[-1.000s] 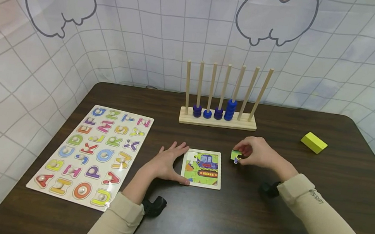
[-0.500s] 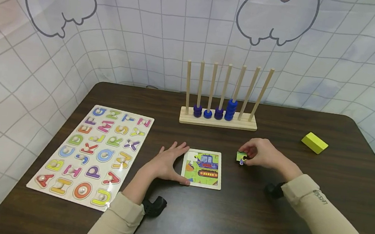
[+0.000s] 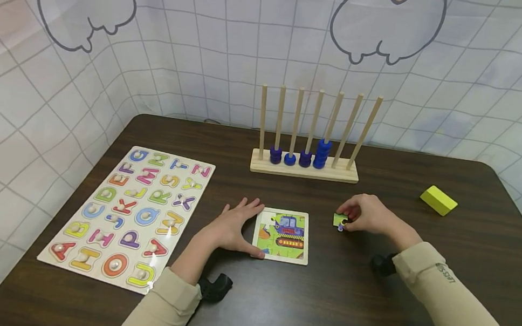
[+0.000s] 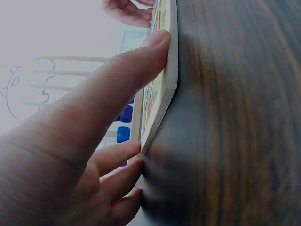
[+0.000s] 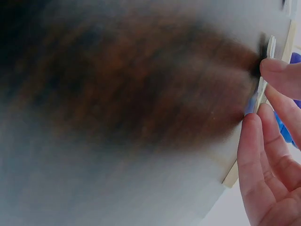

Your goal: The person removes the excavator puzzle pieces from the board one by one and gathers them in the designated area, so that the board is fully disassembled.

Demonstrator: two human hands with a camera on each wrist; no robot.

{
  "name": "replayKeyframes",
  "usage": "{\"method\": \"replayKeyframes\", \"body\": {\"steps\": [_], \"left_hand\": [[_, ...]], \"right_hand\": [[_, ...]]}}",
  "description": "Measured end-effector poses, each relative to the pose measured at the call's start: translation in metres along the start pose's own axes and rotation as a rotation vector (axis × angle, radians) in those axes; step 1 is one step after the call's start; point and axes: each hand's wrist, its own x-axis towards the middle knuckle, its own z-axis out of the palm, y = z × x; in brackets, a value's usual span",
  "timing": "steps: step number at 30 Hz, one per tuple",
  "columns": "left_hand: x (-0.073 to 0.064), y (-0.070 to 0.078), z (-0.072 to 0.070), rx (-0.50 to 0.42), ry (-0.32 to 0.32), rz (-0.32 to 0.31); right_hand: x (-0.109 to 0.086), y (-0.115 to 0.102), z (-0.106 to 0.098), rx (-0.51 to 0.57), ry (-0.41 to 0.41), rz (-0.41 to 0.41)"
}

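Observation:
A small jigsaw puzzle (image 3: 288, 235) with a tracked-vehicle picture lies flat on the table in a pale wooden frame. A whitish gap shows at its upper left. My left hand (image 3: 232, 228) steadies the frame's left side, fingers spread. In the left wrist view the left thumb (image 4: 157, 42) rests on the frame's edge, and other fingertips touch near a corner. To the right of the puzzle, my right hand (image 3: 366, 214) pinches a green puzzle piece (image 3: 339, 220) with a purple part. The right wrist view shows that piece (image 5: 260, 92) edge-on between thumb and fingers.
On the left lies an alphabet peg board (image 3: 125, 217). A wooden stand (image 3: 304, 172) with upright rods and blue and purple beads stands behind the puzzle. A yellow block (image 3: 438, 200) sits toward the right. Patterned cloth (image 3: 236, 46) hangs beyond the dark table (image 3: 301, 315).
My right hand has moved right, away from the puzzle, still pinching the piece; most of this shift came in the first half second. My left hand has stayed on the frame.

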Motion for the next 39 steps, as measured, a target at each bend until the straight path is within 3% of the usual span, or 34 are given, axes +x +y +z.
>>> {"method": "replayKeyframes", "body": {"steps": [21, 39], "left_hand": [[0.0, -0.002, 0.0, -0.006, 0.002, 0.006], [0.0, -0.001, 0.0, -0.009, 0.001, 0.007]], "right_hand": [[0.0, 0.001, 0.002, 0.036, 0.041, -0.038], [0.007, -0.013, 0.01, 0.051, 0.083, -0.096]]}}
